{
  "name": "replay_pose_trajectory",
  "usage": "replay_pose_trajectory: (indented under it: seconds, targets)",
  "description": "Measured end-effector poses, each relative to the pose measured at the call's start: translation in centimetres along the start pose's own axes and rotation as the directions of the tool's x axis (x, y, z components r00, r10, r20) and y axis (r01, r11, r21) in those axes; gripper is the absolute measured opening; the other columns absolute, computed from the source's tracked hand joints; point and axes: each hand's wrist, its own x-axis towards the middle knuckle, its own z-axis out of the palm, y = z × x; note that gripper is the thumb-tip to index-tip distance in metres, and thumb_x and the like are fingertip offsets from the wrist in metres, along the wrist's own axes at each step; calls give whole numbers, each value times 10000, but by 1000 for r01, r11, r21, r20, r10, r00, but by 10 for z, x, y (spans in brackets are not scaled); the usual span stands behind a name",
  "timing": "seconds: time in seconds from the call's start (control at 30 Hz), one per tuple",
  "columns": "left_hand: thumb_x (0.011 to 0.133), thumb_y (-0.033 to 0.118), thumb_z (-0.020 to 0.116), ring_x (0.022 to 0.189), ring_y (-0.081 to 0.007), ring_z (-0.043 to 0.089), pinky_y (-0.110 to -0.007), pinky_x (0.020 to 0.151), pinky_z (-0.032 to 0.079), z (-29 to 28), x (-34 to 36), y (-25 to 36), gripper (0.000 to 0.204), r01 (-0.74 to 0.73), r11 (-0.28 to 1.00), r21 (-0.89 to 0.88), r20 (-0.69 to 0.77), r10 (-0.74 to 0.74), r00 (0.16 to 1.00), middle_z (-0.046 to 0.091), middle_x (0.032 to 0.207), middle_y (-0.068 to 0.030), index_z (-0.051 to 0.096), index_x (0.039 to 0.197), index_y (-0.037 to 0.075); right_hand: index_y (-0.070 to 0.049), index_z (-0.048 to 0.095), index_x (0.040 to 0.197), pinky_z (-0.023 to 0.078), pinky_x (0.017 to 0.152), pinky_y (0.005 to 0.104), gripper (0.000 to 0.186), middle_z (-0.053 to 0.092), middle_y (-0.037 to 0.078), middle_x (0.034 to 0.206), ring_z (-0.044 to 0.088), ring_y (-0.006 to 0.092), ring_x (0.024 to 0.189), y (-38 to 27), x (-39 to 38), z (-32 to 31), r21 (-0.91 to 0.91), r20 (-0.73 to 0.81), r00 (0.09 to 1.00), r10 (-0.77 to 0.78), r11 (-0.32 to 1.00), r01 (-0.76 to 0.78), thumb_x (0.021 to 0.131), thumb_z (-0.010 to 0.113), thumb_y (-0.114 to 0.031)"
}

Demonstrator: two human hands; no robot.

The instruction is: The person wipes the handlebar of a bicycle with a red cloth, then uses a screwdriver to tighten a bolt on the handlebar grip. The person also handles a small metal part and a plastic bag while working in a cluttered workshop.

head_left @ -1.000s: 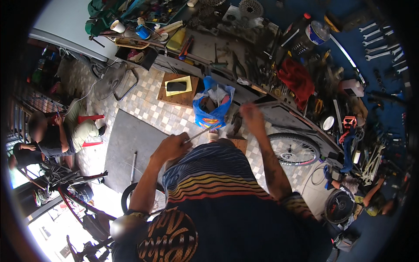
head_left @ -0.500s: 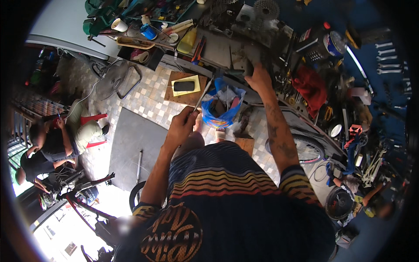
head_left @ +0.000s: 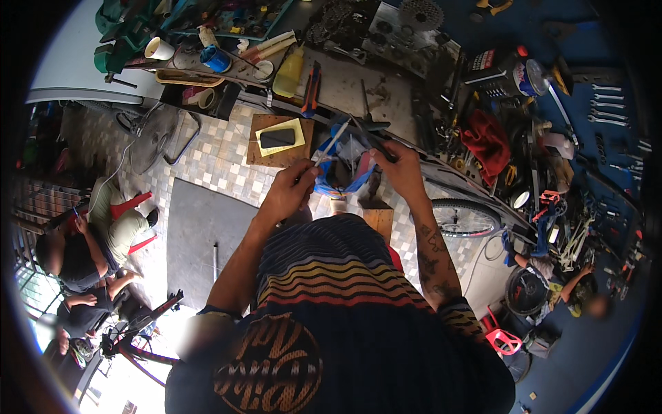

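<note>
My left hand (head_left: 289, 186) is closed round one end of a slim silvery rod (head_left: 334, 143), which slants up and away to the right. In my right hand (head_left: 400, 169) is a dark, narrow tool (head_left: 376, 143), its far end close to the rod's upper end; whether they touch I cannot tell, nor its exact kind. Below both hands hangs or stands a blue plastic bag (head_left: 343, 185) with mixed scraps in it. A dark-handled screwdriver (head_left: 369, 114) lies at the bench edge just beyond the tool.
The cluttered bench (head_left: 400, 103) runs across the far side, with a yellow bottle (head_left: 289, 72), a utility knife (head_left: 312, 90) and a red cloth (head_left: 485, 143). A phone (head_left: 277, 138) rests on a wooden stool (head_left: 258, 153). Several people sit or work at both sides; a bicycle (head_left: 138, 331) stands lower left.
My right hand has come back from the bench with the dark tool, toward my left hand. The rod has moved slightly, and the view has shifted a little.
</note>
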Motion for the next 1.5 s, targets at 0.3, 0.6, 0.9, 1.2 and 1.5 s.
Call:
replay_pose_trajectory:
  seconds: [0.3,0.6,0.9,1.2,1.5]
  targets:
    - [1104,235,533,506,-95,484,-281,471,398,-27,6,5,273,30,999,-15,66,-29,997,522,679,-19,644,1072,-12,9,746,1042,504,699,320,254,701,88,849,622,146,749,-16,10,12,-68,29,1000,9,998,-7,922,775,-213]
    - [1107,254,520,514,-82,469,-260,483,400,-42,8,1,281,41,999,0,99,-41,994,521,686,-3,661,1109,11,7,657,973,474,704,377,277,661,144,860,575,253,745,-24,16,19,-175,80,997,14,985,1,941,754,-251]
    - [1100,263,538,516,-85,491,-264,479,406,-47,6,-1,280,57,998,-15,90,-56,994,528,685,-8,658,1078,11,1,607,934,385,635,310,276,513,40,748,409,131,703,-25,16,21,-140,105,994,5,990,10,969,737,-239]
    - [1101,269,529,545,-75,490,-248,503,410,-51,3,0,293,50,999,15,93,-51,994,531,710,11,690,1134,26,20,629,961,411,637,327,296,556,74,759,452,154,694,-28,19,11,-144,184,983,5,989,21,984,727,-259]
    - [1090,295,543,482,-81,485,-253,443,386,-67,-8,-3,297,206,974,-90,24,-205,979,522,683,0,669,1112,28,9,695,1093,507,662,394,404,702,154,845,621,240,681,5,72,2,-172,-69,998,-3,985,-9,999,677,-384]
